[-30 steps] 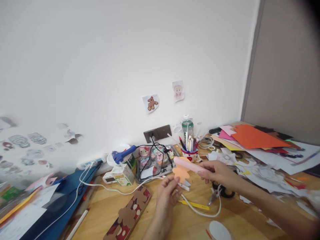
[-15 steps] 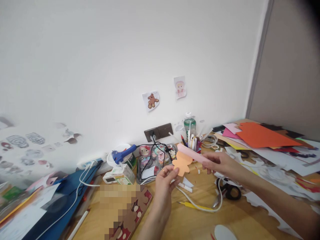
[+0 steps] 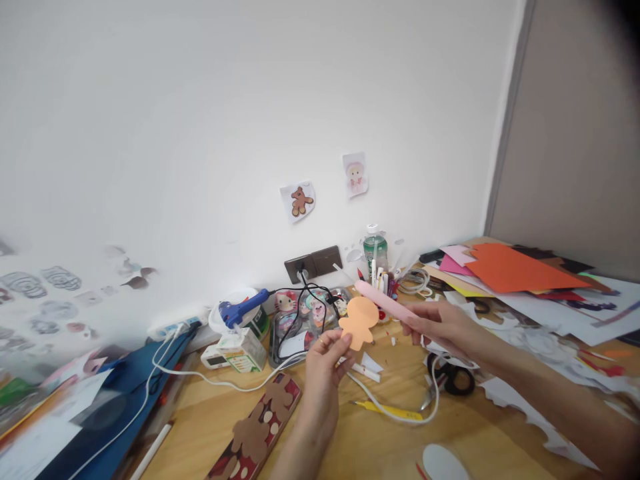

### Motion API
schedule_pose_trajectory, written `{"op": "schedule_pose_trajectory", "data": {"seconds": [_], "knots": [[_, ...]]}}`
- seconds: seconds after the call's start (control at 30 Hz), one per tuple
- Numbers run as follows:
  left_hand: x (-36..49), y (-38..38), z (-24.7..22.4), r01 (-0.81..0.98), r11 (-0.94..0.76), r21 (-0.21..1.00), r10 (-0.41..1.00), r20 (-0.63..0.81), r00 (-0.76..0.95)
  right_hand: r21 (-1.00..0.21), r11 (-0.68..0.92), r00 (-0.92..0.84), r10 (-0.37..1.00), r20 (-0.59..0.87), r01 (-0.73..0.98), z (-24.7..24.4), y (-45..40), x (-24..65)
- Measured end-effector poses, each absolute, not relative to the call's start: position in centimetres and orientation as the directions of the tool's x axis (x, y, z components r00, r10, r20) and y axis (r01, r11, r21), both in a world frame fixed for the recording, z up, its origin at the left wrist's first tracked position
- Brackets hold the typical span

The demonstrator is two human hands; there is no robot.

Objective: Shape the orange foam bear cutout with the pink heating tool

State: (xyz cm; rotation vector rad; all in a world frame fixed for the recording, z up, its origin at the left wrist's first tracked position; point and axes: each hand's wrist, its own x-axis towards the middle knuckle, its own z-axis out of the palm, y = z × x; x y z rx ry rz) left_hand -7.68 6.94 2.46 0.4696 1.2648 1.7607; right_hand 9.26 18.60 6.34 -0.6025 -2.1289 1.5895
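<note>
My left hand [image 3: 327, 357] pinches a peach-orange paper doll cutout [image 3: 359, 325] by its lower part, with thumb and fingers closed on it. The cutout has a round head, short arms and legs, and stands upright above the table. In my right hand [image 3: 440, 327] is a long pink piece with a rounded end [image 3: 383, 301], gripped at its right end and slanting up to the left. Its free end lies close to the cutout's head; whether they touch I cannot tell. Below the hands are a yellow craft knife [image 3: 387, 410] and black-handled scissors [image 3: 457, 379].
A blue glue gun [image 3: 243, 308] rests on a white tub by a small box [image 3: 245, 350]. Behind my hands stand a green bottle [image 3: 375, 250] and pens. Coloured paper [image 3: 520, 267] and scraps cover the right. A white cable [image 3: 225, 383] crosses the table; a bear-patterned box [image 3: 257, 430] lies left.
The pink piece no longer covers the cutout's head, which now shows whole. Both hands keep their holds. The view has shifted slightly to the right.
</note>
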Motion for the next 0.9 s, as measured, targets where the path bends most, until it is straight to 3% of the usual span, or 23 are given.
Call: {"op": "schedule_pose_trajectory", "data": {"seconds": [0.43, 0.63, 0.8, 0.9], "knots": [[-7.0, 6.6, 3.0, -0.469, -0.07, 0.881, 0.849, -0.194, -0.492, -0.93, 0.336, -0.841, 0.537, 0.061, 0.148, 5.2, 18.6, 8.9], [-6.8, 5.9, 1.5, -0.544, -0.07, 0.836, 0.816, -0.266, -0.514, -0.96, 0.247, -0.757, 0.651, 0.063, 0.132, 4.7, 18.6, 9.7], [-4.8, 4.3, -0.9, -0.565, 0.078, 0.821, 0.808, -0.384, -0.446, -0.963, 0.205, -0.719, 0.694, 0.015, 0.178, 1.6, 19.1, 11.1], [-3.7, 3.8, -1.4, -0.541, 0.083, 0.837, 0.836, -0.354, -0.419, -0.954, 0.239, -0.71, 0.703, 0.042, 0.18, 0.1, 18.9, 11.6]]}}
